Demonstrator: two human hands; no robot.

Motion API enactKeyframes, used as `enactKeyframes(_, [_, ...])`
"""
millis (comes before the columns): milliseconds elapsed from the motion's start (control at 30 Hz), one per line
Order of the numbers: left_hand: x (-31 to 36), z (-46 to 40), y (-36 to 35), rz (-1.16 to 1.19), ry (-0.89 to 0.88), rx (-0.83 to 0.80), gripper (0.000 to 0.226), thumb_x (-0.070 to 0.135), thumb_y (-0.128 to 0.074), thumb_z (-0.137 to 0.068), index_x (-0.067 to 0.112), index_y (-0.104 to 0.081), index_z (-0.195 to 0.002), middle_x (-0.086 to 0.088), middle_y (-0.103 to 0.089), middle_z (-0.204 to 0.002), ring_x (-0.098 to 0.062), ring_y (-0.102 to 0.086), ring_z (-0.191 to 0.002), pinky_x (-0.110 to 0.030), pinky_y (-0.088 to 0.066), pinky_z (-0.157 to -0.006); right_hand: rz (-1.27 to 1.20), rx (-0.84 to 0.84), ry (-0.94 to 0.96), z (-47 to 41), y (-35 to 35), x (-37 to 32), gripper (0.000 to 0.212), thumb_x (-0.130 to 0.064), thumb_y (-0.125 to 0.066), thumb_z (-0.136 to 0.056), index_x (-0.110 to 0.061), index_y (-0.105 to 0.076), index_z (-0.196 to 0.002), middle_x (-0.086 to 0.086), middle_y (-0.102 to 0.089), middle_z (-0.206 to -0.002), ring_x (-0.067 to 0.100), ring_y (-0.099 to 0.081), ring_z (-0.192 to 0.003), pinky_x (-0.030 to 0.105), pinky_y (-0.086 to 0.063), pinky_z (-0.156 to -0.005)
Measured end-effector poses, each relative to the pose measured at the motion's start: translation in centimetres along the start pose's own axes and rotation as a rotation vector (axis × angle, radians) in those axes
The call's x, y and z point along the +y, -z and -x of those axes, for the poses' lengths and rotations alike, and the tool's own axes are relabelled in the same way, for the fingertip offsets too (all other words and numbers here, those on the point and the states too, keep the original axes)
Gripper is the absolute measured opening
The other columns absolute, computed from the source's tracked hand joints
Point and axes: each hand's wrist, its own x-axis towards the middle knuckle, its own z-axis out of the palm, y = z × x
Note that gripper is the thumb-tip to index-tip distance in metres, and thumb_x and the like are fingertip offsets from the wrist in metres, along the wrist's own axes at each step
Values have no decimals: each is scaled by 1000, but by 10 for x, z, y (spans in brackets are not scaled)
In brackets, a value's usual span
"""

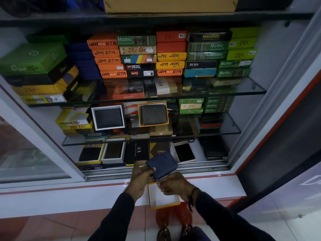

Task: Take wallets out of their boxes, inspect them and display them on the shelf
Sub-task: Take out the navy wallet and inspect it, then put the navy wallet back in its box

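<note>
Sleeves, dark, are entering from the bottom edge; both hands are meeting at the cabinet sill. You're pinching the wallet [162, 164] in your left hand [140, 178], thumb on its face, fingers wrapping under. Your right hand [175, 186] is closing fingertips on what looks like the zip pull at the lower corner. Empty box [164, 196], white inside w/ yellow rim, is sitting open on the sill directly below.

Handling, est.: light, soft-sided, semi-stiff; not fragile. Textured face is probably giving fair grip. Best hold is across the flat faces, away from the zip track.

Appearance: navy blue, compact, zip-around type, rounded corners, held tilted in front of the bottom shelf [208, 164]. Stitching and defects too small to tell.
</note>
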Motion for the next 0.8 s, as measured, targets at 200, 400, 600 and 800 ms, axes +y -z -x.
enactKeyframes(200, [8, -10, 13, -121, -10, -45, 45, -16, -67, -85, 5, -60, -124, -20, -69, -125, -36, -68, -113, -33, -65, -72, 199, 271, 184, -22, 50, -8, 61, -27, -93, -61, -15, -68, -115, 4, -73, -110, 25, -68, -105, 38, -58, -81])
enactKeyframes(400, [9, -2, 15, -403, -305, -155, 37, -26, -74, -69, 3, -76, -92, -7, -67, -119, -24, -63, -118, -19, -60, -81, 1040, 513, 776, -23, 57, 2, 31, -22, -84, -68, -24, -73, -97, -9, -73, -100, 12, -68, -90, 29, -57, -74])
enactKeyframes(600, [6, 5, 18, -365, -325, -197, 28, -27, -74, -68, -5, -76, -84, -12, -59, -123, -24, -61, -113, -23, -62, -70, 1253, 605, 1020, -23, 59, 14, 31, -15, -81, -61, -23, -72, -90, -8, -74, -97, 16, -67, -85, 31, -51, -68])
enactKeyframes(800, [1, 4, 30, -473, -182, -155, 35, -4, -80, -80, 10, -74, -111, -4, -78, -104, -17, -74, -96, -19, -59, -73, 862, 286, 503, -29, 56, 6, 34, -19, -87, -65, -12, -75, -96, -3, -72, -86, 6, -62, -70, 22, -46, -64])
